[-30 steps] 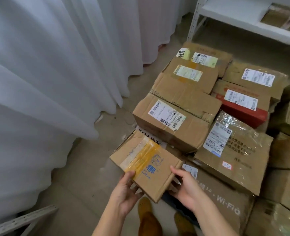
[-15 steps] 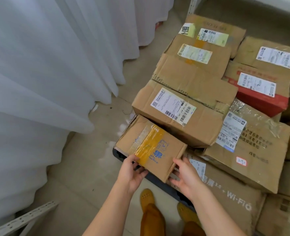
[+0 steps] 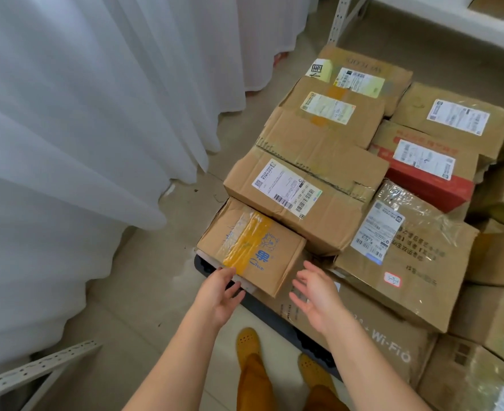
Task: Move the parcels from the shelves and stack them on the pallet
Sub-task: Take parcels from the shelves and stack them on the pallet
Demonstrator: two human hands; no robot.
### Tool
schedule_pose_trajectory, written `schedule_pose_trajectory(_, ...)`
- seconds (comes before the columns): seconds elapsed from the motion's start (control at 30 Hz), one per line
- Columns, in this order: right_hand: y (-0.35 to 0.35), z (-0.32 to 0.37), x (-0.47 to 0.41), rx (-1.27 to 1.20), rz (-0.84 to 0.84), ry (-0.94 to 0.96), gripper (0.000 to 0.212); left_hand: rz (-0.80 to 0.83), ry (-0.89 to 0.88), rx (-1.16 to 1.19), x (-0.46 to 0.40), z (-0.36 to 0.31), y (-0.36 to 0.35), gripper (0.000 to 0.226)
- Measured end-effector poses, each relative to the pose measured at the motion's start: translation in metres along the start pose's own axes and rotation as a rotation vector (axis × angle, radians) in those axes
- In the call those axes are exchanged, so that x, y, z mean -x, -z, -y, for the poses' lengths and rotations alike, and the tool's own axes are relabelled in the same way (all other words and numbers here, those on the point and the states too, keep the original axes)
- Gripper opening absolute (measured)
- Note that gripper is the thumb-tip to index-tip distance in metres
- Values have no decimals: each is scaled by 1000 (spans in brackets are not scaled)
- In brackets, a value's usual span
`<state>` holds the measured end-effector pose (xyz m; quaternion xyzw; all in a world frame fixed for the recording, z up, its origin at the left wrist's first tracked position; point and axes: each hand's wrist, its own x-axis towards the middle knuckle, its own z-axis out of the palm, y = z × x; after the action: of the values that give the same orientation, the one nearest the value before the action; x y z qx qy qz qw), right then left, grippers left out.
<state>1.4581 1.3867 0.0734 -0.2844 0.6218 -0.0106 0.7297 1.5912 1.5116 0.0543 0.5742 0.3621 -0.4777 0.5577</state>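
The small box [image 3: 252, 247] sits at the pallet's [image 3: 203, 266] near corner, against a bigger parcel [image 3: 298, 200]. Our left hand [image 3: 219, 295] touches its near edge with loose fingers; our right hand [image 3: 318, 295] hovers spread, holding nothing. We judge it light and stiff, best gripped by opposite sides; the tape looks slick.

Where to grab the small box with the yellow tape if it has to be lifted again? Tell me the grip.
Clamp the small box by its two short side faces, one hand each, from the near edge. It lies flat at the pallet corner; the bigger parcel blocks its far side. Left hand and right hand already flank it.
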Motion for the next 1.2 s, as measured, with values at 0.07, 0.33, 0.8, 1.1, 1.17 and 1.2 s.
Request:
schedule_pose_trajectory(0.07, 11, 2, 12, 3, 2, 0, 49, -42, -7, -24, 16, 4, 0, 58)
schedule_pose_trajectory(0.33, 71, 14, 82, -67, 99, -13, 39, -23, -11, 212, 113, 45, 6, 32)
schedule_pose_trajectory(0.8, 137, -10, 223, -33, 290, 72, 19, 49, -240, 328, 287, 141, 19, 20)
schedule_pose_trajectory(1.1, 238, -71, 319, 85, 420, 206, 21, 102, -473, 156, 390, 264, 31, 22)
schedule_pose_trajectory(1.17, 275, -92, 339, 89, 409, 208, 21, 124, -469, 152, 410, 308, 35, 22)
schedule_pose_trajectory(1.2, 293, -104, 349, 91, 396, 204, 21, 137, -459, 150, 419, 329, 37, 23)
